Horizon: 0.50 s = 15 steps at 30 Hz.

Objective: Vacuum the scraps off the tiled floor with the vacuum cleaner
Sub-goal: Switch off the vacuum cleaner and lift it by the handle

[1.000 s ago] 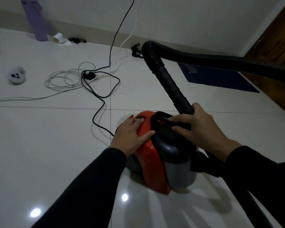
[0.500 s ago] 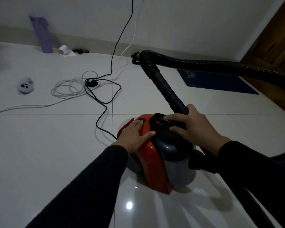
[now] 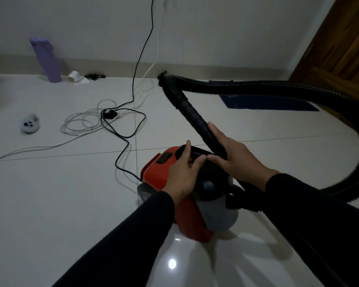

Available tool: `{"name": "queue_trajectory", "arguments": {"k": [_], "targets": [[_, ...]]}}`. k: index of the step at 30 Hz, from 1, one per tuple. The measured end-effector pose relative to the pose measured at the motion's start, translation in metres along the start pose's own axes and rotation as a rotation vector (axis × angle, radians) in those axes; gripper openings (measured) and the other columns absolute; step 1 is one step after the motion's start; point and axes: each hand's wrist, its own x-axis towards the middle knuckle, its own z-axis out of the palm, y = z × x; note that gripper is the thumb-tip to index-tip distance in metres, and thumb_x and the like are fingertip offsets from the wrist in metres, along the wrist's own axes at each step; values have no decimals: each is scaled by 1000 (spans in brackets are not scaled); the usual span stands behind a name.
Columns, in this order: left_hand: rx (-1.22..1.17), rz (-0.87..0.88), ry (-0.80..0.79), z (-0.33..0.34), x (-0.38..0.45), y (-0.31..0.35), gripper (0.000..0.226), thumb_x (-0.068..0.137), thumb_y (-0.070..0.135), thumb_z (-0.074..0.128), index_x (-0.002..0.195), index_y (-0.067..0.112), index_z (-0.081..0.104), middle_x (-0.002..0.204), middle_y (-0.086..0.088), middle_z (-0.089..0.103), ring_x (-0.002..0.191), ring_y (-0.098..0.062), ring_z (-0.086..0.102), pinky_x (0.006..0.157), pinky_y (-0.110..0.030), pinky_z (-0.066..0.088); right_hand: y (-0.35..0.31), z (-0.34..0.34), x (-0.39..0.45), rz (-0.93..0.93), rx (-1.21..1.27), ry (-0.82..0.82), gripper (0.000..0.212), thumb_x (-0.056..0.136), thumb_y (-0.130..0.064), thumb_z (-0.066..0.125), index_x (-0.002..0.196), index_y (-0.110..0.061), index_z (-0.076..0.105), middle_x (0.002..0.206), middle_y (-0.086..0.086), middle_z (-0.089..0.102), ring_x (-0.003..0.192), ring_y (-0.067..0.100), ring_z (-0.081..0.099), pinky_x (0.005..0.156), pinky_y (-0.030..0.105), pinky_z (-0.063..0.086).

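The vacuum cleaner (image 3: 158, 177), red and grey, stands on the pale tiled floor (image 3: 50, 204) in the middle of the head view. My left hand (image 3: 180, 175) grips its black carrying handle (image 3: 197, 152) from the left, thumb and fingers around the bar. My right hand (image 3: 236, 162) holds the rigid black tube (image 3: 195, 117) of the hose where it lies across the handle. The ribbed black hose (image 3: 257, 87) loops off to the right and back down to the canister. No scraps are plainly visible on the tiles.
A black power cord (image 3: 122, 150) runs from the vacuum to a plug among white cable coils (image 3: 77, 125). By the wall are a purple bottle (image 3: 48, 61) and a paper roll (image 3: 76, 78). A grey device (image 3: 29, 125) lies left; a blue mat (image 3: 274, 103) and wooden door (image 3: 340, 48) are right.
My left hand has left the red body by the switch and moved right onto the black handle. My right hand stays on the tube. The view has tilted up.
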Motion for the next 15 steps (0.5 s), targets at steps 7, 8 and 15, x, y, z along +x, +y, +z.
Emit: {"name": "queue_trajectory", "arguments": {"k": [7,8,15], "targets": [[-527,-129,100,40,15,7,87,88,35,59,142,55,-6,151,-8,37,128,-23,50,100,-39,48,13,-26,4,1,-85,105,81,94,-33,58,150,-47,2,106,9,57,91,24,57,80,32,45],[-628,-139,115,44,15,8,87,92,25,56,142,55,-9,152,-10,33,128,-24,50,93,-35,52,17,-27,4,5,-75,98,81,94,-32,58,150,-48,1,107,10,58,92,25,58,80,32,46],[-791,-373,287,63,15,35,93,98,1,42,140,48,-26,139,-10,49,112,-21,59,76,-27,52,35,-26,1,55,88,-53,81,95,-32,55,146,-56,-5,113,10,59,95,25,60,81,32,48]]}}
